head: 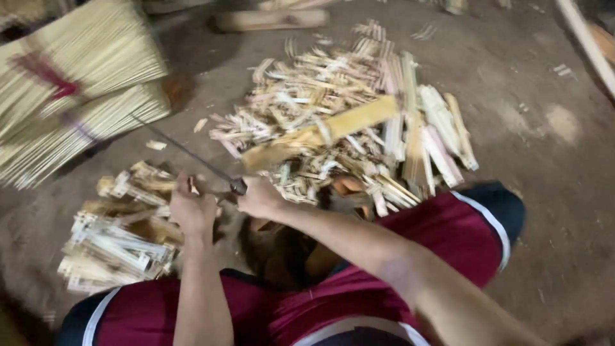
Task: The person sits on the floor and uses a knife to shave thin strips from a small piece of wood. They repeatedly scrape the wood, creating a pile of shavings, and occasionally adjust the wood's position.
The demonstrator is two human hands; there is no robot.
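Note:
My right hand (259, 197) grips the handle of a long thin blade (182, 148) that slants up to the left. My left hand (191, 208) sits just beside it, fingers closed on a small pale wood piece (192, 186) near the blade's base. A long yellowish split stick (320, 133) lies across the heap of wood offcuts (359, 109) right above my right hand. Between my knees stands a dark wooden block (275, 253), partly hidden by my arms. The picture is blurred by motion.
Bundles of thin pale sticks (77, 83) tied with red bands lie at the upper left. A stack of short split pieces (115, 243) sits at the lower left. My legs in maroon shorts (448, 237) fill the bottom. Bare dirt floor (544, 128) spreads to the right.

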